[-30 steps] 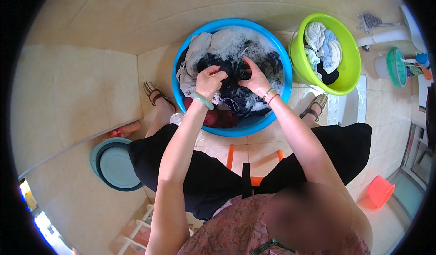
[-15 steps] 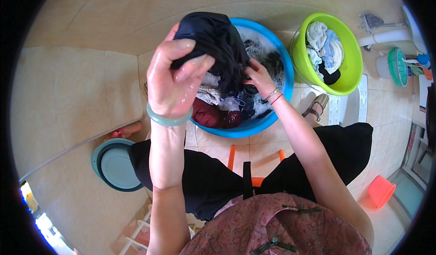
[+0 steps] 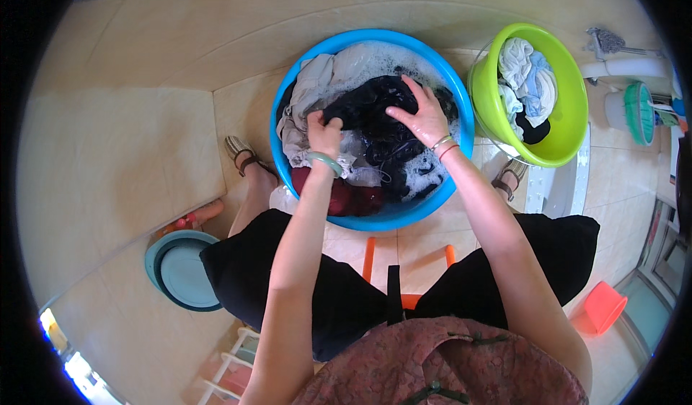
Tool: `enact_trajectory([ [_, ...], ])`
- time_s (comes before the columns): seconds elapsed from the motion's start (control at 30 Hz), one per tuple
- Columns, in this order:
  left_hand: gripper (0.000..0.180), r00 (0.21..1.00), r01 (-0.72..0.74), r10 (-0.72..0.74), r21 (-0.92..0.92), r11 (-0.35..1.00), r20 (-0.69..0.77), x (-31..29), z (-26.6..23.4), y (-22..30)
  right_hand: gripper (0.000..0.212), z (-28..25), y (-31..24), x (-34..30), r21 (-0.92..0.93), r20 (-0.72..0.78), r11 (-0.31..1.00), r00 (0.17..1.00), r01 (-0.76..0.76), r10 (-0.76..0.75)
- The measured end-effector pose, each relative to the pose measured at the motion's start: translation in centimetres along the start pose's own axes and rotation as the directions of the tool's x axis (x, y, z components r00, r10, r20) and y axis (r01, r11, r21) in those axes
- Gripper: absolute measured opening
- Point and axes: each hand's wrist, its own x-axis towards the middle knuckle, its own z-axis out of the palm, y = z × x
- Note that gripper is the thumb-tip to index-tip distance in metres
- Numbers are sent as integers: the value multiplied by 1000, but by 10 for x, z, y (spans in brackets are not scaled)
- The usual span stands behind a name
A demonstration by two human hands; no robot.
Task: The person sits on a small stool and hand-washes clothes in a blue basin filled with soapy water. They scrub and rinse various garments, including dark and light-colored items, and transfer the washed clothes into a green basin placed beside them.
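In front of me a blue basin (image 3: 461,109) holds soapy water and a heap of wet clothes. My left hand (image 3: 326,132) has its fingers closed on the left end of a black garment (image 3: 375,102), which lies spread on the suds. With thumb and fingers apart, my right hand (image 3: 424,113) rests against the garment's right side. Pale grey cloth (image 3: 311,80) lies along the basin's left side. A dark red cloth (image 3: 353,197) is at the near side, partly under water. More dark fabric (image 3: 400,163) sits below my right hand.
A lime green bucket (image 3: 573,116) with white, light blue and black clothes stands right of the basin. A teal basin (image 3: 189,268) is at my left, a coral bucket (image 3: 604,307) at the lower right. Orange stool legs (image 3: 370,257) show between my knees. A tiled wall rises behind.
My left hand has come down from high above the basin, lowering the black garment into the suds. My right hand has shifted slightly and spread its fingers.
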Motion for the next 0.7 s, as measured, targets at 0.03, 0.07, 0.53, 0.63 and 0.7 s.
enact_trajectory([
  [0.03, 37, 941, -336, 337, 20, 942, -46, 16, -1, -37, 87, 8, -7, -3, -213, 58, 976, 996, -53, 67],
  [0.07, 53, 964, -267, 266, 87, 960, 19, -3, 24, -20, 89, 12, 7, -5, -341, 33, 936, 994, -89, 107],
  [0.53, 64, 953, -291, 0, 914, 284, 304, 50, 68, -99, 34, 107, 85, 15, -300, 260, 945, 943, -126, 208],
  [0.63, 56, 937, -339, 22, 888, 311, 349, 73, 66, -99, 26, 123, 89, 24, -158, 148, 911, 904, -380, 402],
  [0.7, 53, 912, -385, 34, 826, 411, 408, 74, 65, -87, 22, 117, 99, 30, -256, 213, 918, 909, -303, 359],
])
